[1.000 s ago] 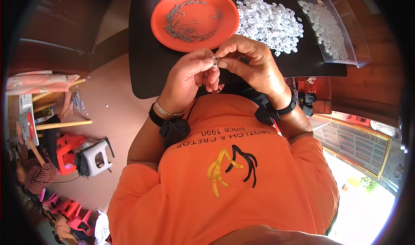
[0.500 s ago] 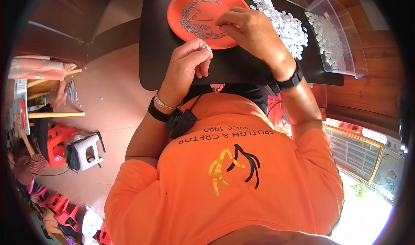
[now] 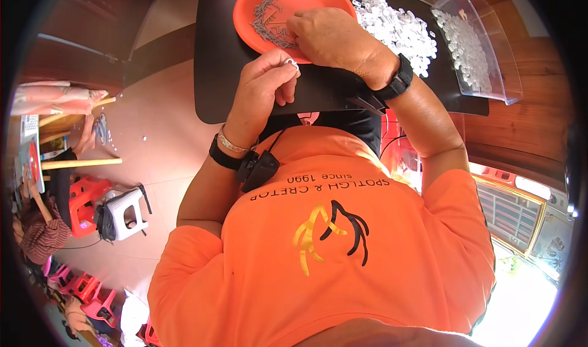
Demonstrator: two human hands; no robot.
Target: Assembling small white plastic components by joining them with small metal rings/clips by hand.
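My left hand (image 3: 264, 82) is pinched closed on a small white plastic clip (image 3: 291, 63), just off the near rim of an orange plate (image 3: 244, 18). Thin grey nails (image 3: 267, 24) lie in a ring on that plate, with a few thin brownish sticks among them. My right hand (image 3: 334, 40) is over the right half of the plate, its fingers bent down to the nails. Its fingertips are mostly hidden, and what they pinch does not show. A loose heap of white clips (image 3: 401, 32) lies on the black table right of the plate.
A clear plastic bin (image 3: 505, 81) of white pieces tilts at the black table's (image 3: 214, 71) right edge. A dark device hangs by my left wrist. Off to the left, another person (image 3: 46, 240) sits near red and white stools (image 3: 125, 215).
My right hand has moved left and farther into the plate, reaching the nails. The left hand keeps its pinch on the white clip, nearly in place.
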